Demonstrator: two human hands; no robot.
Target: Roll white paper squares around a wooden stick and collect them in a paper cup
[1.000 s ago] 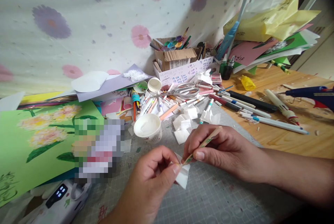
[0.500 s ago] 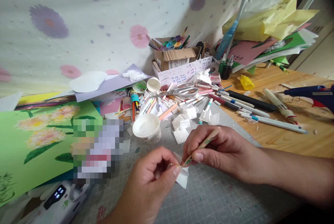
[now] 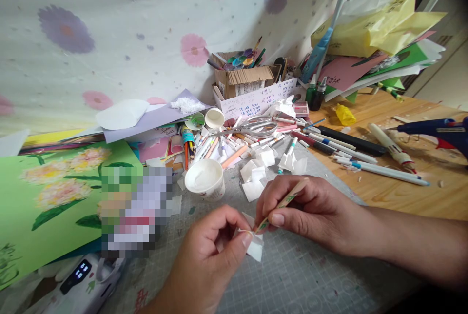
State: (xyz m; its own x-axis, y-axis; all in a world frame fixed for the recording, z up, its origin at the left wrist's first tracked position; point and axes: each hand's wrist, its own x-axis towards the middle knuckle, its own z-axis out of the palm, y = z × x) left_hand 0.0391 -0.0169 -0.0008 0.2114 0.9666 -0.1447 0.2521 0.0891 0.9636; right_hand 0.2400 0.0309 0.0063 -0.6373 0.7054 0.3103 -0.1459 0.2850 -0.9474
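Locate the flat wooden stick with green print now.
In the head view, the flat wooden stick is right of centre in the right hand, its lower end close to the small white paper piece held in the left hand.

Flowered backdrop (image 3: 139, 75): we see soft, pale light, shadowed toward the right.
Grey mat (image 3: 292, 277): we lose its lower-right end in darkness.
Pixelated patch (image 3: 135, 216): unreadable to us.

The place seemed to be a small craft corner, perhaps in a home. On the wooden tabletop (image 3: 435, 209) there were a gridded cutting mat (image 3: 292, 280), many pens (image 3: 387, 171), scissors (image 3: 260, 128) and a glue gun (image 3: 435, 130); a green flower picture (image 3: 66, 193) lay to the left, and a flower-printed curtain (image 3: 127, 60) hung behind.
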